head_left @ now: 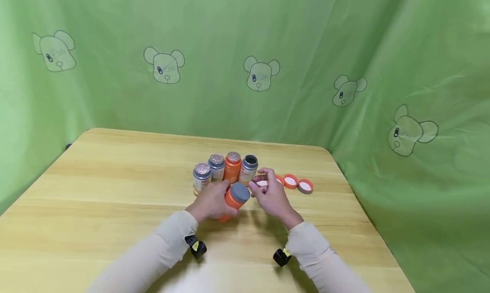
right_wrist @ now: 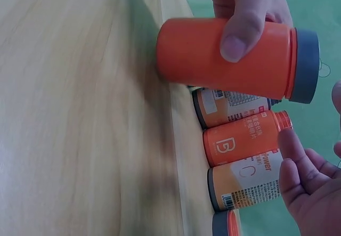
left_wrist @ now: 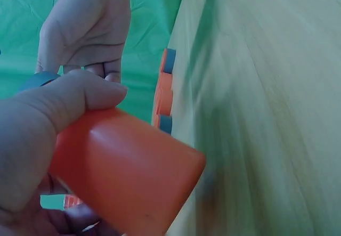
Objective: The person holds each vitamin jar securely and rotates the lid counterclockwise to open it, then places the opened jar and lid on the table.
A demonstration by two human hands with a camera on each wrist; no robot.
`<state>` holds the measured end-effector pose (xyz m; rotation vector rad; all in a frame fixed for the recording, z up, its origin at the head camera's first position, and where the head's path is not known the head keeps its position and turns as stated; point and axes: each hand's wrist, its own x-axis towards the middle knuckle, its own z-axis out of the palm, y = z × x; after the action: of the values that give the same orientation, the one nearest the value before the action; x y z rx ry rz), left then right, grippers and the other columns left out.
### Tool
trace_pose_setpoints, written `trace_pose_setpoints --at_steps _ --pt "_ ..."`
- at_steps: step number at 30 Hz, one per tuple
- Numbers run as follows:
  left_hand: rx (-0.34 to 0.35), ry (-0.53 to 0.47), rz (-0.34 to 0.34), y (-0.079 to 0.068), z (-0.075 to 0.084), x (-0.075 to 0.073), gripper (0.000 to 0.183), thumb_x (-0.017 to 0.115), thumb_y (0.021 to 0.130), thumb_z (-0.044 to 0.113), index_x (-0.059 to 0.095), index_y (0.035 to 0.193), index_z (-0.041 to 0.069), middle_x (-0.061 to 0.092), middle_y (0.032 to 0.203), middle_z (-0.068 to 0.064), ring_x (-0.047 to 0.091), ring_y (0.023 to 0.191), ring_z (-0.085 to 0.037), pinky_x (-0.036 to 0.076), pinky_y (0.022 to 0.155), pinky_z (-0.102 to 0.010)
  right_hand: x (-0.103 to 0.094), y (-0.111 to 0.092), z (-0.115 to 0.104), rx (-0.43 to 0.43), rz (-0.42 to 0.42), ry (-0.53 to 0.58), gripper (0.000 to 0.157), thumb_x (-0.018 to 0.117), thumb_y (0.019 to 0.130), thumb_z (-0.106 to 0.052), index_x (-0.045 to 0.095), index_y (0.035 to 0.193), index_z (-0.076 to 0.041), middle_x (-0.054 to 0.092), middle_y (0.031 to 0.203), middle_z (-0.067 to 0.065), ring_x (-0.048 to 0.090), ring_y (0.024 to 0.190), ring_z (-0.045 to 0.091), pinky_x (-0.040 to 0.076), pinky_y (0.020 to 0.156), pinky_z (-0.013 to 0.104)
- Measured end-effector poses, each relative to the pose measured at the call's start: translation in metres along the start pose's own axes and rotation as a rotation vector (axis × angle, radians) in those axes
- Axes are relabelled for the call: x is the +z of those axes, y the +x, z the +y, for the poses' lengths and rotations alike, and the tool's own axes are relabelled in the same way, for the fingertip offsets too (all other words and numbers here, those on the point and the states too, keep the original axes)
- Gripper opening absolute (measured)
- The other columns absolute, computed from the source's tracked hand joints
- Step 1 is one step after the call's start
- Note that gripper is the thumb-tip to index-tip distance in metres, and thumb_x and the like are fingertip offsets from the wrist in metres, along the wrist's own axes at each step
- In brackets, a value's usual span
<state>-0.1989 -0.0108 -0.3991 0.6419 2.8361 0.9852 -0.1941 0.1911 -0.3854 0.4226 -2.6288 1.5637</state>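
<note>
My left hand grips an orange bottle with a grey screw cap, its thumb across the bottle's side. The bottle is tilted, cap towards the upper right, just above the table. To the right of that cap is my right hand, fingers loosely bent and apart from the cap, holding nothing. Behind the held bottle stands a row of uncapped bottles: a white-labelled one at left, another, an orange one, and one with a dark open mouth at right.
Several removed caps lie upside down with white insides right of the bottles, among them an orange cap and a grey-and-orange cap. They sit on a wooden table. A green curtain hangs behind and at the sides.
</note>
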Motion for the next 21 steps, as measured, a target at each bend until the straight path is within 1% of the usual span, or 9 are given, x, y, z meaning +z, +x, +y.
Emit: trace_pose_setpoints --at_steps 2,6,8,10,13,17,19,21 --pt "0.002 0.008 0.011 0.003 0.002 -0.002 0.071 0.087 0.063 0.036 0.054 0.117 0.006 0.058 0.095 -0.005 0.056 0.083 -0.02 0.048 0.075 -0.037 -0.002 -0.001 -0.011 -0.022 0.01 -0.005 0.044 0.06 0.096 -0.012 0.037 0.13 0.004 0.056 0.113 0.023 0.067 0.079 0.033 0.05 0.061 0.029" --pt "-0.005 0.009 0.038 0.011 0.009 -0.009 0.074 0.087 0.064 0.034 0.051 0.122 0.006 0.054 0.099 -0.007 0.053 0.089 -0.023 0.047 0.079 -0.039 -0.008 -0.001 -0.037 -0.08 0.036 -0.044 0.038 0.059 0.096 -0.008 0.039 0.125 0.007 0.057 0.11 0.025 0.065 0.074 0.03 0.049 0.062 0.027" --pt "-0.016 0.007 0.035 0.013 0.012 -0.012 0.073 0.087 0.064 0.033 0.05 0.121 0.006 0.052 0.1 -0.008 0.052 0.087 -0.023 0.047 0.078 -0.039 -0.01 -0.001 -0.042 -0.079 0.032 -0.062 0.036 0.059 0.097 -0.008 0.04 0.124 0.005 0.057 0.11 0.024 0.063 0.073 0.028 0.048 0.062 0.026" --pt "-0.024 0.029 0.024 0.011 0.013 -0.011 0.073 0.087 0.064 0.034 0.05 0.121 0.006 0.052 0.1 -0.008 0.053 0.086 -0.023 0.047 0.077 -0.038 -0.009 -0.004 -0.043 -0.077 0.015 -0.069 0.035 0.058 0.097 -0.008 0.04 0.123 0.006 0.057 0.11 0.025 0.062 0.072 0.027 0.048 0.062 0.025" --pt "-0.023 0.043 0.026 0.006 0.013 -0.009 0.07 0.087 0.065 0.032 0.051 0.119 0.006 0.053 0.098 -0.008 0.053 0.082 -0.022 0.047 0.075 -0.038 -0.004 -0.002 -0.028 -0.07 0.004 -0.061 0.036 0.059 0.097 -0.01 0.04 0.124 0.006 0.057 0.111 0.024 0.06 0.071 0.024 0.047 0.061 0.026" --pt "0.019 0.053 0.058 0.001 0.011 -0.007 0.064 0.086 0.064 0.029 0.053 0.115 0.007 0.055 0.093 -0.006 0.054 0.078 -0.02 0.047 0.072 -0.036 0.003 0.002 -0.003 -0.079 0.001 -0.059 0.039 0.059 0.097 -0.013 0.041 0.126 0.004 0.058 0.112 0.021 0.058 0.069 0.018 0.046 0.059 0.027" --pt "0.039 0.054 0.069 -0.001 0.01 -0.006 0.063 0.085 0.064 0.029 0.055 0.115 0.007 0.056 0.091 -0.004 0.054 0.076 -0.019 0.047 0.069 -0.034 0.005 0.002 0.003 -0.086 0.002 -0.059 0.038 0.06 0.097 -0.015 0.042 0.126 0.002 0.058 0.111 0.019 0.056 0.067 0.016 0.045 0.058 0.026" --pt "0.048 0.051 0.07 -0.002 0.009 -0.006 0.061 0.084 0.064 0.029 0.057 0.114 0.007 0.057 0.089 -0.003 0.054 0.075 -0.018 0.046 0.068 -0.033 0.006 0.002 0.007 -0.092 -0.003 -0.05 0.037 0.059 0.097 -0.016 0.044 0.126 0.002 0.058 0.111 0.019 0.058 0.067 0.016 0.047 0.06 0.026"
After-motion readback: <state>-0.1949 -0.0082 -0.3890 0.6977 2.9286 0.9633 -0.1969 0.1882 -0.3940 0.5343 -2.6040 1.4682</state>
